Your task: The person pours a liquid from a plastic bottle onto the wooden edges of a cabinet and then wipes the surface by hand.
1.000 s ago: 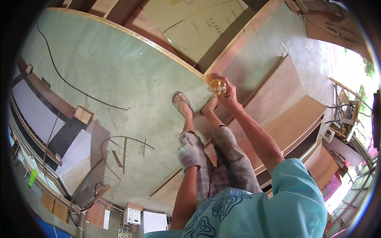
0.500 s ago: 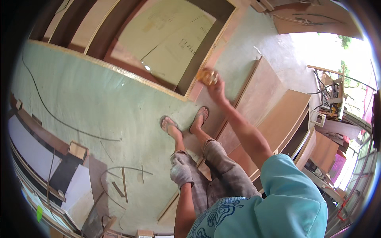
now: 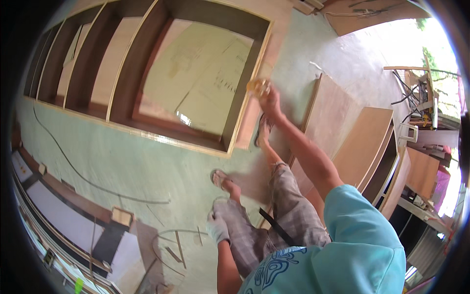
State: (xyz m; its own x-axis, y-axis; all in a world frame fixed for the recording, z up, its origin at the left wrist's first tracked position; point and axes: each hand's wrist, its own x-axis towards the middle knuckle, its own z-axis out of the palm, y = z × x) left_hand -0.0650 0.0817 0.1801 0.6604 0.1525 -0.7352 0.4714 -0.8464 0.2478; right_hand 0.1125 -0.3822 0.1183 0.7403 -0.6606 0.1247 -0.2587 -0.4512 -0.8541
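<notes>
The right hand (image 3: 270, 100) reaches far out over the floor (image 3: 147, 166) with its fingers closed around a small yellowish pad (image 3: 257, 86), held at the right edge of a large wooden cabinet frame (image 3: 147, 73) lying flat on the floor. The left hand (image 3: 218, 228), in a white glove, rests on the near left knee, fingers loosely curled and holding nothing. Brown boards (image 3: 364, 142) lie to the right.

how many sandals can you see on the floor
2. One sandal is on the green floor under the nearer foot. The other sandal is farther forward beside the wooden frame, below the right hand. None seems hidden.
</notes>
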